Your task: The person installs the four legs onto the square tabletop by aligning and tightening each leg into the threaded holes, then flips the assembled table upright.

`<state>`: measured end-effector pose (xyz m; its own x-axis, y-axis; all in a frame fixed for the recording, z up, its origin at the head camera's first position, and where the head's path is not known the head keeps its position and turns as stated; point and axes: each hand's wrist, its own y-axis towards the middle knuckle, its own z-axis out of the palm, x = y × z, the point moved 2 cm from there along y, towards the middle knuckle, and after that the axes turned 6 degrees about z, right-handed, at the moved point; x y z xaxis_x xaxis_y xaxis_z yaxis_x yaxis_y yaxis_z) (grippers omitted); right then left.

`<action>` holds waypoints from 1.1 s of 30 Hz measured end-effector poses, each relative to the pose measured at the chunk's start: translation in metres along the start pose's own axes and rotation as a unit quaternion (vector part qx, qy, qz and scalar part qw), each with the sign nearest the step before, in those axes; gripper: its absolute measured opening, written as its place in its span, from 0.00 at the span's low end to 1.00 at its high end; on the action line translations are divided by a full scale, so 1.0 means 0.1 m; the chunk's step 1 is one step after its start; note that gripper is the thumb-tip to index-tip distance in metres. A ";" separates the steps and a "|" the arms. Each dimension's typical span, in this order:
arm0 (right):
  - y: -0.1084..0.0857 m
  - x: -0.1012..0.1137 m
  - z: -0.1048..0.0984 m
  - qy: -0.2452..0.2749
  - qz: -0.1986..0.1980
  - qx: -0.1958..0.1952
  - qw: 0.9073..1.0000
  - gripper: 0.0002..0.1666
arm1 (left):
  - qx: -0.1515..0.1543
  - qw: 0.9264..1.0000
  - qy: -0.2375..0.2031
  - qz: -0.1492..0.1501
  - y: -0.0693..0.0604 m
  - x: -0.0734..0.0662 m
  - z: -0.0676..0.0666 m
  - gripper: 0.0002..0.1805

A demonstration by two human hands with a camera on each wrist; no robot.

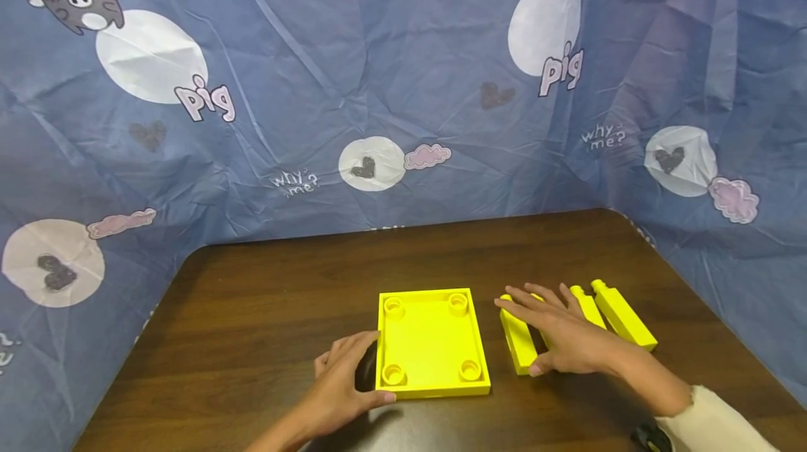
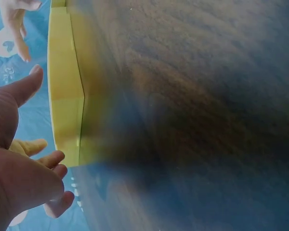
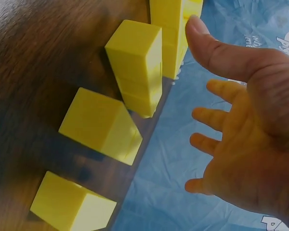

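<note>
A yellow square panel (image 1: pixel 431 340) with a raised rim and a round socket in each corner lies flat on the table. My left hand (image 1: pixel 343 382) is at its left side, thumb at the near left corner, fingers loosely bent along the edge. To the right of the panel are several yellow block-like legs with narrow knobbed ends. My right hand (image 1: pixel 570 336) spreads over them, fingers extended, gripping none. The leftmost leg (image 1: pixel 518 340) is by its thumb; the rightmost leg (image 1: pixel 624 315) shows beyond the hand. Another leg (image 1: pixel 589 308) is partly hidden by it.
The brown wooden table (image 1: pixel 284 298) has rounded far corners. A blue patterned cloth (image 1: pixel 416 87) hangs behind it and along both sides. A small dark object (image 1: pixel 652 438) is by the right sleeve at the bottom edge.
</note>
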<state>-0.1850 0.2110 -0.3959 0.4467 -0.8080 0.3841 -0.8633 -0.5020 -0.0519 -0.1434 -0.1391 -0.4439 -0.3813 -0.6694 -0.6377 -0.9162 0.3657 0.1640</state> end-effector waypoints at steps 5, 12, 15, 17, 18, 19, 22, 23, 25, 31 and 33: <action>-0.01 -0.03 0.03 -0.001 0.008 0.022 1.000 0.65 | -0.002 1.000 -0.017 0.004 0.03 0.02 0.00 0.44; -0.03 -0.05 0.06 -0.014 -0.019 0.018 1.000 0.62 | -0.001 0.999 -0.039 0.001 0.05 0.06 0.02 0.39; -0.03 -0.07 0.07 -0.025 -0.036 0.006 0.999 0.60 | -0.003 0.999 -0.041 0.001 0.06 0.07 0.02 0.37; -0.03 -0.07 0.08 -0.033 -0.049 -0.001 0.998 0.59 | -0.007 0.999 -0.040 0.002 0.06 0.07 0.02 0.37; -0.03 -0.08 0.08 -0.036 -0.053 -0.004 0.998 0.59 | -0.010 0.999 -0.039 0.003 0.06 0.07 0.02 0.36; -0.02 -0.08 0.09 -0.039 -0.057 -0.006 0.998 0.58 | -0.012 0.999 -0.038 0.004 0.07 0.07 0.02 0.36; -0.02 -0.08 0.10 -0.047 -0.067 -0.012 0.997 0.57 | -0.018 0.999 -0.030 0.004 0.07 0.08 0.03 0.36; -0.02 -0.08 0.11 -0.048 -0.071 -0.012 0.996 0.57 | -0.019 0.999 -0.028 0.003 0.07 0.08 0.03 0.36; -0.02 -0.08 0.12 -0.050 -0.080 -0.015 0.995 0.55 | -0.021 0.999 -0.025 0.002 0.07 0.08 0.03 0.36; -0.02 -0.11 0.19 -0.055 -0.131 -0.047 0.989 0.49 | -0.026 0.999 -0.020 0.002 0.06 0.08 0.04 0.37; -0.02 -0.12 0.21 -0.056 -0.142 -0.056 0.987 0.48 | -0.026 1.000 -0.017 0.002 0.06 0.08 0.04 0.37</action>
<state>-0.1840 0.2152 -0.4202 0.6924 -0.6718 0.2631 -0.7172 -0.6809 0.1487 -0.1517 -0.1391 -0.4508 -0.3820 -0.6448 -0.6621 -0.9198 0.3347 0.2048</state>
